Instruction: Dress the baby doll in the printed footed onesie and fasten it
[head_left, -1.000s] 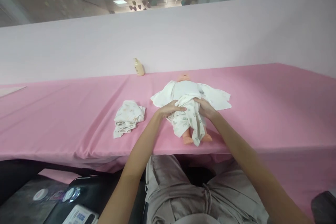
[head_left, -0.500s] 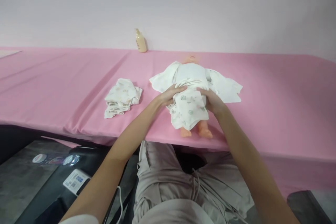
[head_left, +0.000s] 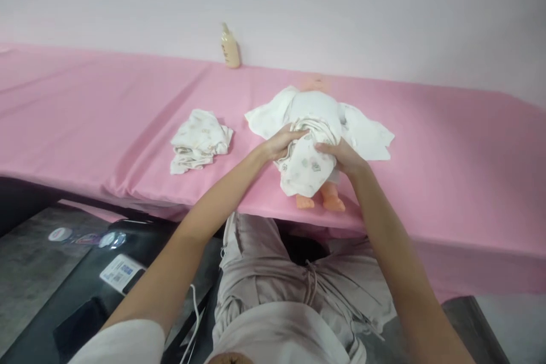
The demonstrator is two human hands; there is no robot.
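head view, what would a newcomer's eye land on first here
Probably the doll lying on the bright pink tablecloth, its feet towards the person, with the left hand and right hand gripping a printed white cloth over its lower body. Next might come the crumpled pale cloth to the left of the doll, and the cream pump bottle at the back by the white wall.
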